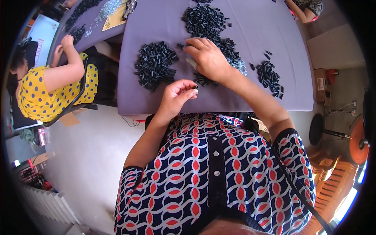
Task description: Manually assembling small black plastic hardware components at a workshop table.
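My left hand is near the table's front edge, thumb and forefinger pinched on a small black plastic piece. Farther forward, my right hand is above the table between two black heaps, its fingers loosely bent and the thumb apart from them. A pale wrap shows on one of its digits. Just beside its fingertips is a single black piece. A heap of short black tubular pieces lies to the left; a larger black heap spreads beyond and partly under my right hand.
Small clear pieces lie right of my right wrist, and a smaller black heap farther right. A grey-purple cloth covers the table. At the left, a person in a yellow dotted top works at another table; another person's arm shows far right.
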The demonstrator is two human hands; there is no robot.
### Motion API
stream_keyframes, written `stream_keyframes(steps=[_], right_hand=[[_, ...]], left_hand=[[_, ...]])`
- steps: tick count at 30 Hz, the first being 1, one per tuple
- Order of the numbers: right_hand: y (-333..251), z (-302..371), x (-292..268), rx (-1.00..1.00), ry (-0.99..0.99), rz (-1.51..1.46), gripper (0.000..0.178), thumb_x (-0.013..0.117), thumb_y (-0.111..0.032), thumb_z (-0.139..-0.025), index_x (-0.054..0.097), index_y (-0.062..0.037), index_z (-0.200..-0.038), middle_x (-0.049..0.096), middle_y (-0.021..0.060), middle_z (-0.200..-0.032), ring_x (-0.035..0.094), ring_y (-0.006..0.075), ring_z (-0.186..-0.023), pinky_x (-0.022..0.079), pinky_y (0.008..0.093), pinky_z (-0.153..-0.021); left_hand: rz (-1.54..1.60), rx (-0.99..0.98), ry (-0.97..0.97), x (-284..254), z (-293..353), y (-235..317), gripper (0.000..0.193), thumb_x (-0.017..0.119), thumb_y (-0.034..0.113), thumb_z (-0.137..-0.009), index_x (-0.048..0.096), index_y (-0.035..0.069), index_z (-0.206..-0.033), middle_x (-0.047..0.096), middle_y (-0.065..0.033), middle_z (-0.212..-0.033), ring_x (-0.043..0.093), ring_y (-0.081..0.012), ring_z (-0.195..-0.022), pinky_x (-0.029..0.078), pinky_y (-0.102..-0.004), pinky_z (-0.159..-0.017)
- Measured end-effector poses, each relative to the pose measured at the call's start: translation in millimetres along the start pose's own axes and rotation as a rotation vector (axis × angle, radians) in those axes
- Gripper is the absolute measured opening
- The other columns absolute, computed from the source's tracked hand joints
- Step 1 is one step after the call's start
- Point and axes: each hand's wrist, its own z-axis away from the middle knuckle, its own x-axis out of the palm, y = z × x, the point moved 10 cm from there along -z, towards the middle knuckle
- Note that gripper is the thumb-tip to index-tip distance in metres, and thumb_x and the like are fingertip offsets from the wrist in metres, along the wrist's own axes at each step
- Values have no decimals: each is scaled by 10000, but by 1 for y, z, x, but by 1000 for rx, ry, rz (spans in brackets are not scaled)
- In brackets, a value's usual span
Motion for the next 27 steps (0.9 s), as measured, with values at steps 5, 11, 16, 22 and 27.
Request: stream_keyframes(steps=[5, 11, 16, 22, 27], right_hand=[[18, -25, 49, -31, -132, 122, 353, 656, -133, -845, 657, -66, -1192, 583, 133, -1348, 546, 303, -1263, 400, 462, -1106], [19, -17, 50, -49, -134, 20, 228, 671, -131, -831, 676, -57, -1046, 641, 115, -1125, 610, 306, -1078, 438, 441, -1048], [2, 10, 31, -75, -101, -71, 207, 682, -88, -798, 668, -23, -994, 640, 120, -1086, 615, 314, -1015, 466, 415, -988], [-10, 43, 11, -48, -96, -136, 277, 686, -73, -763, 677, -11, -1033, 635, 131, -1144, 610, 321, -1071, 457, 437, -1035], [-13, 60, 7, -11, -130, -159, 319, 685, -50, -732, 681, -16, -1049, 628, 138, -1213, 584, 341, -1174, 423, 481, -1109]], left_hand=[[-3, -1, -3, 1, 1, -1, 146, 679, 49, -914, 675, 2, -1052, 680, -17, -912, 646, -85, -812, 528, -231, -767], [16, -4, -10, 0, 0, 0, 143, 671, 47, -909, 677, 0, -1043, 680, -17, -904, 646, -82, -805, 532, -230, -766], [5, 17, -14, 0, -1, 5, 138, 664, 44, -918, 679, -3, -1046, 679, -21, -911, 645, -86, -811, 530, -232, -773], [-11, 26, -27, 3, 0, 3, 157, 662, 49, -932, 666, -14, -1076, 667, -29, -930, 644, -94, -826, 536, -241, -776], [-41, 20, -18, 5, 0, 3, 164, 666, 53, -938, 661, -13, -1088, 671, -33, -934, 648, -98, -828, 536, -245, -782]])
